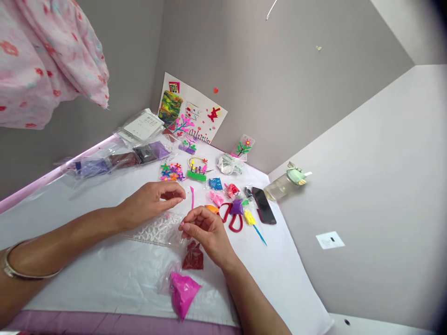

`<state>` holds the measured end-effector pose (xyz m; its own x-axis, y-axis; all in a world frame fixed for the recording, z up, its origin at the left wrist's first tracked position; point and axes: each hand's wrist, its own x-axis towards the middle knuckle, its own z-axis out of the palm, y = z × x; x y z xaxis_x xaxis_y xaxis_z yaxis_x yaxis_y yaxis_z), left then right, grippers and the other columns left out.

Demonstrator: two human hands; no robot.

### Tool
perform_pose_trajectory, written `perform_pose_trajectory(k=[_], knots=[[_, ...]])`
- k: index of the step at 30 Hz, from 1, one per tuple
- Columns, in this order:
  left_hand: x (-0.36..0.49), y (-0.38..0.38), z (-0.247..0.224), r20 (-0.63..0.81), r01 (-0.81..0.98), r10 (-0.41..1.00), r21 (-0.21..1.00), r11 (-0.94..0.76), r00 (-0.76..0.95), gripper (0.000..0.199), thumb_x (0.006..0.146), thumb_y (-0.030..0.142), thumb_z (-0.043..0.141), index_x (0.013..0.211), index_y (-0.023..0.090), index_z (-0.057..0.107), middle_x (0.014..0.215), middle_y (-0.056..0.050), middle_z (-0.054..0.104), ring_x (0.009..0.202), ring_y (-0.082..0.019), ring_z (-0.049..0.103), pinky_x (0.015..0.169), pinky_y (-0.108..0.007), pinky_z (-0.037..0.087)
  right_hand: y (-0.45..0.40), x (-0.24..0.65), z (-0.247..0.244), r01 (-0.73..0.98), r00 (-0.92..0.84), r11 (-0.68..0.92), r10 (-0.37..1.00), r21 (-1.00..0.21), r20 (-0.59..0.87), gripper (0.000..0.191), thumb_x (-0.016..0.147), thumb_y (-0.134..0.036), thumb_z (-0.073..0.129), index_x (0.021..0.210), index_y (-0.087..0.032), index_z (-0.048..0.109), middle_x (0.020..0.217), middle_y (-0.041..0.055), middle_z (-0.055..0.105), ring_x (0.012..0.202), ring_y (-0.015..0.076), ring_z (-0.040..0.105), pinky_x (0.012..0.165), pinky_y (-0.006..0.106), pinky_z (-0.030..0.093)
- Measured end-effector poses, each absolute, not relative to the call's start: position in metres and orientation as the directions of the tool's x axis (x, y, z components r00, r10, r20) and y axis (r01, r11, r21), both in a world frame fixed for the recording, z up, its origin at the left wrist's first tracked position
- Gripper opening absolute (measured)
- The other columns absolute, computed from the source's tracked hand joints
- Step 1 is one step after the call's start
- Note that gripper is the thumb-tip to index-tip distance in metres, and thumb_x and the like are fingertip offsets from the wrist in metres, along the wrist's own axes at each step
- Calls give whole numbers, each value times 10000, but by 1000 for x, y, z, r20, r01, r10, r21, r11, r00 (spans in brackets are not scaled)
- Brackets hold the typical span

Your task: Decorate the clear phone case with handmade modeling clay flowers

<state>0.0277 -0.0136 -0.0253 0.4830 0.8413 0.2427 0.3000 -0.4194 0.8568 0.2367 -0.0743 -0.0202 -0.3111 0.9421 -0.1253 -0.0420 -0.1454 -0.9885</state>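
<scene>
My right hand [206, 232] pinches a small bit of pink clay [182, 224] between thumb and fingertips. To its left, my left hand [159, 200] hovers with fingers bent and the thumb a little apart, nothing visible in it. Beneath both hands lies a clear textured plastic sheet [153, 231], with a small pink dot of clay [168, 216] on it. A thin pink clay strip [192, 197] rests just beyond my hands. Close to my right wrist is a dark red clay packet [193, 257]; nearer to me sits a bright pink clay packet [184, 294].
Red-handled scissors [236, 223], a purple clay packet [236, 207], a blue stick [260, 236] and a phone [264, 205] lie on the right. Behind are clay flowers [172, 172], bagged clay [122, 160] and a decorated board [192, 109]. A bottle [275, 190] stands at the table's right edge.
</scene>
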Motion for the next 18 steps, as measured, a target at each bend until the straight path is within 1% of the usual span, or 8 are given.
perform_pose_trajectory(k=[2,4,7,9,11,14,16,18], knots=[[23,-8,-25,154,250,857,918,-308,491,303,934,464,598,1034,224,753,1014,-29,784,803,-189,702,774,-317,581,-73,238,-21,-43,-297,-134,948,-990,-115,288,801,-416,873,850,-203,685,780,5,731,629,122,628,612,250,473],[21,-6,-24,88,222,853,947,-233,515,328,929,474,610,1072,235,782,1003,-27,803,809,-196,727,801,-333,597,-71,239,-23,-41,-272,-121,957,-992,-106,273,814,-411,860,849,-201,689,776,1,726,622,117,618,610,246,466],[20,-6,-22,69,226,827,946,-232,558,333,947,418,563,1122,245,787,1071,-33,817,930,-216,757,891,-358,596,-68,241,-24,-44,-252,-110,963,-993,-96,259,818,-403,850,850,-201,692,775,-4,716,624,116,615,611,245,466],[20,-7,-20,63,231,821,945,-233,567,342,932,410,577,1158,244,774,1133,-40,812,990,-228,755,907,-363,593,-68,241,-24,-41,-252,-111,963,-993,-97,251,818,-400,846,848,-202,694,774,-5,711,629,119,615,617,249,471],[21,-8,-19,65,236,830,944,-232,555,324,911,442,622,1108,235,773,1086,-43,812,979,-236,747,881,-363,594,-69,241,-24,-30,-252,-114,962,-993,-103,252,811,-403,847,838,-204,695,767,-4,707,633,124,614,616,251,472],[22,-8,-20,81,214,844,950,-226,530,298,924,489,628,988,220,740,906,-24,778,862,-215,730,827,-359,595,-69,241,-24,-14,-256,-117,960,-993,-110,255,804,-404,851,826,-205,693,761,-3,708,629,125,613,607,249,466],[22,-7,-21,93,177,849,961,-214,520,291,948,482,597,1020,220,698,870,-11,752,814,-197,724,816,-357,595,-69,241,-24,-12,-262,-118,959,-993,-111,247,807,-396,846,827,-204,693,767,-2,712,626,122,613,609,247,465],[21,-6,-20,104,171,847,960,-224,522,274,954,464,578,1041,223,675,875,-6,741,821,-191,721,813,-346,586,-69,241,-24,-11,-267,-120,957,-993,-112,242,808,-391,844,829,-205,691,772,-2,715,626,121,612,610,247,466]])
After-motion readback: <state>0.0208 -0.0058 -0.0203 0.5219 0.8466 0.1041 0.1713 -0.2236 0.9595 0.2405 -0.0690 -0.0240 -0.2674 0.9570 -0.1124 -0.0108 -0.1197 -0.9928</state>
